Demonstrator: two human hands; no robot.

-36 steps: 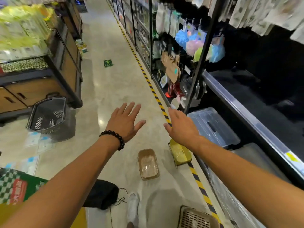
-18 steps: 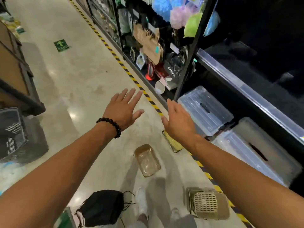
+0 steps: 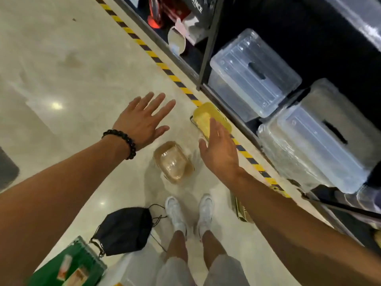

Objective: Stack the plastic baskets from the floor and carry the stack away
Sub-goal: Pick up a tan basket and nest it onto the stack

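1. The floor point(image 3: 61, 69) is pale polished stone, and a yellow-and-black striped tape line point(image 3: 162, 66) runs along it; everything below is placed from that tape.
2. On the far side of the tape stands a dark shelf unit point(image 3: 208, 44), with two clear lidded storage boxes point(image 3: 253, 73) on its lowest level.
3. A black drawstring bag point(image 3: 125, 230) lies on the floor well to the near side of the tape, beside the person's white shoes point(image 3: 175, 213).
4. A yellow basket point(image 3: 206, 116) sits on the floor touching the tape's near edge, partly hidden by the right hand.
5. A brown translucent basket point(image 3: 173, 162) sits on the floor near the tape, on its near side, just ahead of the shoes and apart from the yellow one.
6. A third, slatted basket point(image 3: 240, 211) shows only a sliver beside the tape, mostly hidden under the right forearm.
7. The left hand point(image 3: 142, 120), a black bead bracelet point(image 3: 121, 141) on its wrist, hovers above the floor well clear of the tape, grip spread wide and holding nothing.
8. The right hand point(image 3: 220, 149) hovers over the tape's near edge above the yellow basket, grip open and empty.
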